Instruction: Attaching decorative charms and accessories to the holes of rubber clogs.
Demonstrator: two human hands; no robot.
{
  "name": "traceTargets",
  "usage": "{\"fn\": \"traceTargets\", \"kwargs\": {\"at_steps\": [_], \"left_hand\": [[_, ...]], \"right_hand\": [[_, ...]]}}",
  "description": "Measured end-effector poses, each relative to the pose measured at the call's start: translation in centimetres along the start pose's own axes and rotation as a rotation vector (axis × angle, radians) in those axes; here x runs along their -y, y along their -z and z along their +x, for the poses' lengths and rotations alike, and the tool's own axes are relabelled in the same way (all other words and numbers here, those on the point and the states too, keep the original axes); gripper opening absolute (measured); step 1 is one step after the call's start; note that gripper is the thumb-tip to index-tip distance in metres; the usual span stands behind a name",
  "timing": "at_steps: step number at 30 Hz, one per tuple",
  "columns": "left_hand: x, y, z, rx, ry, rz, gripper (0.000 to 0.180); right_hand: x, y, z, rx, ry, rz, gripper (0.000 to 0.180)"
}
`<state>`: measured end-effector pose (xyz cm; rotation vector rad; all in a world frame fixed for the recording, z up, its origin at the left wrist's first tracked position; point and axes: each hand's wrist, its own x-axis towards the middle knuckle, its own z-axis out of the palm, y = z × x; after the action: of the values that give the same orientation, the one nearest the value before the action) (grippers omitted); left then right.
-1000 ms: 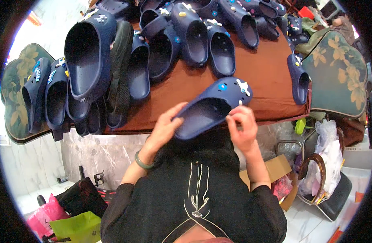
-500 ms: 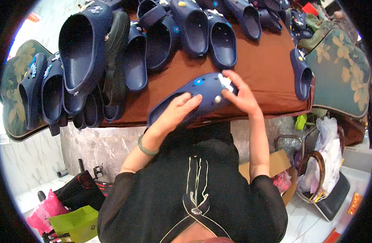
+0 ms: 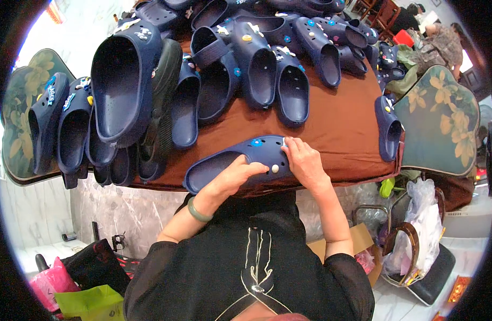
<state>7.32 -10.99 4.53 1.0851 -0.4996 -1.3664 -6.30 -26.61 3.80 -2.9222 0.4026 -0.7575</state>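
A navy foam clog (image 3: 214,163) lies across the table's near edge, its open heel to the left and its toe to the right. Blue flower charm (image 3: 256,143) and white round charm (image 3: 275,168) sit in the holes of its upper. My left hand (image 3: 232,175), below a green bangle, grips the upper at the foot opening, thumb stretched over the top. Closed round the toe end is my right hand (image 3: 306,163), its fingertips pressed at a small white piece, mostly hidden beneath them.
Several navy clogs (image 3: 293,99) with charms fill the brown-covered table (image 3: 339,125) beyond and to the left. A single clog (image 3: 388,131) stands at the right edge. Patterned chair backs (image 3: 441,123) flank the table. Bags (image 3: 93,305) lie low at the left; a box (image 3: 358,239) stands low right.
The view has shifted, showing more of the table's far side. The clog now lies flatter, and my right hand has closed over the white charm that showed at the toe.
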Motion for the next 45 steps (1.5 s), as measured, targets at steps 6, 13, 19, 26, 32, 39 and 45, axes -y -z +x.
{"fn": "traceTargets", "kwargs": {"at_steps": [6, 13, 19, 26, 32, 39, 45], "left_hand": [[0.0, 0.2, 0.6, 0.035, 0.006, -0.002, 0.037], [0.0, 0.4, 0.4, 0.064, -0.072, -0.048, 0.037], [-0.3, 0.6, 0.2, 0.023, -0.078, 0.024, 0.037], [-0.6, 0.4, -0.3, -0.015, -0.063, 0.041, 0.036], [-0.3, 0.8, 1.5, -0.068, -0.195, 0.09, 0.035], [0.6, 0.5, 2.5, -0.097, -0.172, -0.02, 0.022], [0.9, 1.0, 2.2, -0.079, -0.162, -0.029, 0.026]], "right_hand": [[-2.3, -1.5, 0.4, -0.057, -0.249, 0.1, 0.012], [-6.9, -3.2, -2.0, -0.244, -0.364, -0.009, 0.021], [-11.0, -4.2, -4.6, -0.231, -0.444, -0.088, 0.037], [-6.1, -1.6, -3.6, -0.41, -0.304, 0.031, 0.036], [0.9, -0.5, -2.4, -0.208, -0.09, 0.489, 0.048], [0.2, -1.5, -2.7, -0.161, -0.224, 0.516, 0.058], [1.1, -1.1, -1.4, -0.065, -0.109, 0.396, 0.043]]}}
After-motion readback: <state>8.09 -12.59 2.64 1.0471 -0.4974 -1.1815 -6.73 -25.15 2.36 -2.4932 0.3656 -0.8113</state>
